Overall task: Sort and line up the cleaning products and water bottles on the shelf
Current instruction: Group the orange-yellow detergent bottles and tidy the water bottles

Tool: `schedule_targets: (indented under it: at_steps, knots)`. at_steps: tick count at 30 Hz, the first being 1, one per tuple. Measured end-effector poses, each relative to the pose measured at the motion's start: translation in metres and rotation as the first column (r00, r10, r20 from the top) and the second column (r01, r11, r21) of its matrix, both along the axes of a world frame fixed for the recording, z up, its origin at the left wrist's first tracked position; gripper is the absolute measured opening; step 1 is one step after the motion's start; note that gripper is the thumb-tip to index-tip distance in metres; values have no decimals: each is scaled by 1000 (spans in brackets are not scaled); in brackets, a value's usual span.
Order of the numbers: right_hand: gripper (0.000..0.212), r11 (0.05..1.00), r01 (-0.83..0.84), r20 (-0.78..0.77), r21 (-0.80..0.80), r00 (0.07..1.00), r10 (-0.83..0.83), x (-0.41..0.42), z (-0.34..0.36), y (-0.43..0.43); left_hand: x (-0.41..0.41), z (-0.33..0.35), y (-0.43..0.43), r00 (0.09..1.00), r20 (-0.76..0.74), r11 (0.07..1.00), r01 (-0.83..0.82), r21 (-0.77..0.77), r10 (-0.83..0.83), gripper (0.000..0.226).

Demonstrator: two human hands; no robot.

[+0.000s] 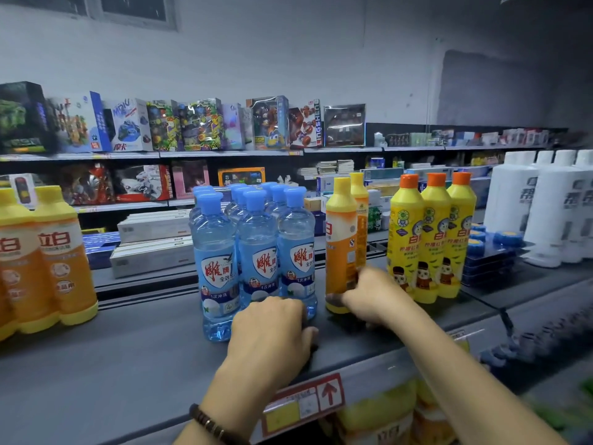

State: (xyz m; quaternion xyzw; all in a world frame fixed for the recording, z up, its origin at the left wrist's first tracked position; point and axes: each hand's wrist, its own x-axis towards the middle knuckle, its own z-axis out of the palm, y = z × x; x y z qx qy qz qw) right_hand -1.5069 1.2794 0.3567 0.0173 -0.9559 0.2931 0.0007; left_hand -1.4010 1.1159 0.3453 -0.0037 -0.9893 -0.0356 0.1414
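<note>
Several clear blue bottles (256, 245) with blue caps stand in a block on the grey shelf (128, 354). My left hand (272, 329) is wrapped around the base of the front middle blue bottle. Just right of the block stands an orange bottle (341, 239) with a yellow cap, another one behind it. My right hand (369, 293) grips that front orange bottle near its base. Three yellow bottles (431, 239) with orange caps stand in a row further right. Two large orange bottles (48, 258) stand at the far left.
White bottles (545, 213) and stacked blue packs (491, 252) fill the right end of the shelf. A red price tag (305, 403) hangs on the shelf's front edge. Toy boxes (192, 126) line the shelves behind. More yellow bottles show on the shelf below.
</note>
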Motion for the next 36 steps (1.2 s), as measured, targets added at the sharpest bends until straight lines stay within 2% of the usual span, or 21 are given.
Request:
schedule_targets:
  at_steps: [2, 4, 7, 11, 16, 20, 24, 27, 29, 33, 36]
  knots:
    - [59, 999, -27, 19, -25, 999, 27, 12, 1, 6, 0, 1, 1, 1000, -27, 998, 12, 64, -10, 31]
    - [54, 997, -57, 30, -52, 998, 58, 23, 3, 11, -2, 4, 0, 997, -55, 973, 63, 221, -52, 29]
    - [53, 989, -129, 12, -74, 991, 131, 32, 1, 19, -11, 12, -3, 986, -113, 865, 165, 474, -126, 34]
    - [51, 966, -217, 13, -141, 975, 221, 42, 1, 21, -19, 30, 3, 966, -112, 780, 254, 572, -232, 55]
    - [49, 947, -258, 0, -194, 965, 263, 49, 1, 26, -32, 33, 14, 940, -155, 649, 323, 689, -304, 51]
    - [54, 931, -246, -7, -268, 967, 253, 53, -5, 27, -41, 28, 18, 934, -200, 632, 348, 692, -296, 49]
    - [76, 947, -215, -157, -237, 971, 181, 56, -19, 15, -43, 30, 18, 913, -186, 657, 393, 644, -364, 53]
    - [53, 956, -124, -164, -264, 983, 82, 56, -22, 9, -40, 32, 15, 901, -187, 709, 424, 564, -391, 49]
    - [48, 939, -137, -126, -314, 987, 102, 56, -21, 13, -37, 36, 13, 903, -211, 716, 425, 553, -373, 43]
    - [45, 943, -182, -147, -278, 978, 145, 63, -16, 19, -37, 48, 12, 921, -251, 631, 387, 672, -297, 36]
    - [36, 962, -157, -170, -224, 978, 120, 67, -17, 16, -32, 49, 14, 923, -268, 639, 385, 665, -277, 34]
